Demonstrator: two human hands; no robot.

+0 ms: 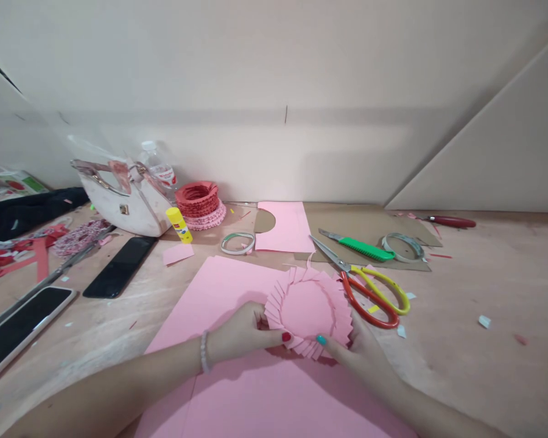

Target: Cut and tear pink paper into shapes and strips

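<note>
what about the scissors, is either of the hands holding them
No, the scissors lie loose while the left hand and right hand hold the fringed pink disc.

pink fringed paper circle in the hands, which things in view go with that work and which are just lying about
Likely part of the work: fringed pink circle, held by left hand and right hand; pink paper beneath; scissors; green-handled knife; yellow glue stick.

Probably just lying about: white handbag; plastic bottle; black phone; white-edged phone.

Pale beaded bracelet [204,351], red nail [286,336], teal nail [321,340]
</note>
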